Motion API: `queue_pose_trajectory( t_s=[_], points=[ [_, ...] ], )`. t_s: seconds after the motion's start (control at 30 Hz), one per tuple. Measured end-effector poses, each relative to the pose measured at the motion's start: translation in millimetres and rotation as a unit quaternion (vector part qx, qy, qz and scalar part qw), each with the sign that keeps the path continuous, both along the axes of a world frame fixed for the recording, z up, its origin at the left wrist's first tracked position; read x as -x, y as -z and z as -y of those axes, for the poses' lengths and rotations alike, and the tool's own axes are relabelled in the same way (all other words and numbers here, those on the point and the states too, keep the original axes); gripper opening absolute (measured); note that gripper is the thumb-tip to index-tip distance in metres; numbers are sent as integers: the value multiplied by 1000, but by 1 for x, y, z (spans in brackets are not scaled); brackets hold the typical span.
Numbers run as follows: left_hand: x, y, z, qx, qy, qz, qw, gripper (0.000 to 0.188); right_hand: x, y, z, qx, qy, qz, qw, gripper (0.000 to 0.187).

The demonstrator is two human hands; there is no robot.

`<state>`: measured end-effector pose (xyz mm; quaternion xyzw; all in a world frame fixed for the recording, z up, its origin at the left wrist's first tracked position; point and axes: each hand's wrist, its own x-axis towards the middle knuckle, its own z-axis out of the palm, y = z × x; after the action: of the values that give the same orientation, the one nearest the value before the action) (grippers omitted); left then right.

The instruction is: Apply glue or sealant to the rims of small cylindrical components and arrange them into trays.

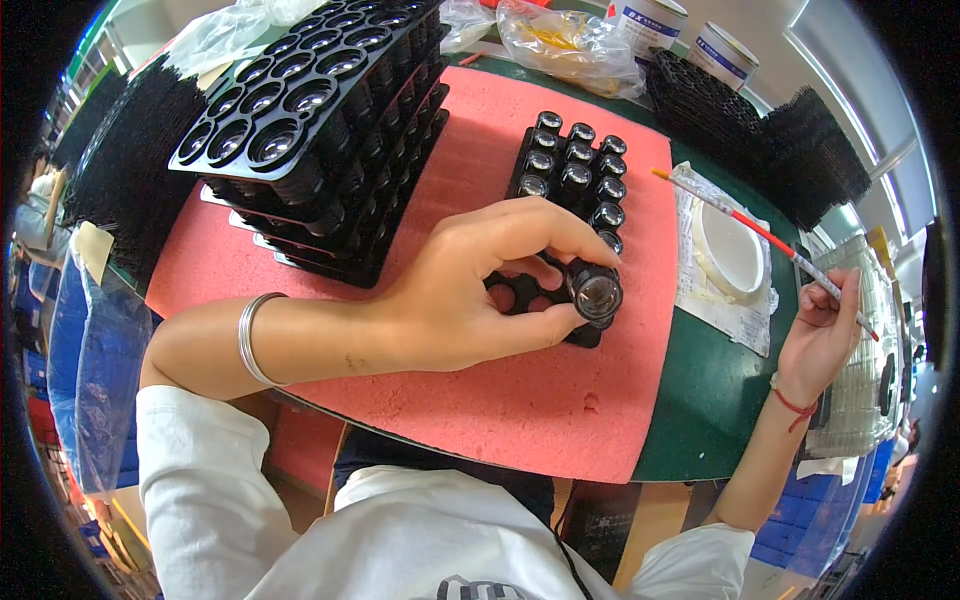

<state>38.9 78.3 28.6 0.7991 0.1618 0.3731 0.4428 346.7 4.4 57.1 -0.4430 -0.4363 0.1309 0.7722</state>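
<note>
Between the thumb and fingers of my left hand (pixel 465 280) is a short black cylinder with a glass lens end (pixel 598 292), its glass facing up. It is over the near right part of a small black tray (pixel 585 340). Several similar lens cylinders (pixel 575 174) stand upright in the tray's farther rows, while bare holes show beside my fingers. To the right, my right hand (pixel 822 322) is closed round a slim paintbrush (pixel 745 218) with a red and white handle. The brush tip points to the far left, above a round white dish (pixel 730 250).
A pink foam mat (pixel 520 420) covers much of the green table (pixel 700 430). Tall stacked black trays (pixel 330 150) of lens parts stand at left. More black trays (pixel 130 160) lie beyond them. Tins (pixel 720 58) and a plastic bag (pixel 570 48) sit at the back.
</note>
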Motion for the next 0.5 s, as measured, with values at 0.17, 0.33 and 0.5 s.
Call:
queue_pose_trajectory(
  t_s=[0.17,0.33,0.5],
  points=[
    [-1,1,0,15,3,-2,1000,35,-1,0,1,-2,3,6,1000,23],
    [-1,1,0,14,6,0,1000,35,-1,1,0,-3,1,3,1000,22],
    [-1,2,0,19,11,9,1000,34,-1,1,1,-5,-8,6,1000,23]
  ],
)
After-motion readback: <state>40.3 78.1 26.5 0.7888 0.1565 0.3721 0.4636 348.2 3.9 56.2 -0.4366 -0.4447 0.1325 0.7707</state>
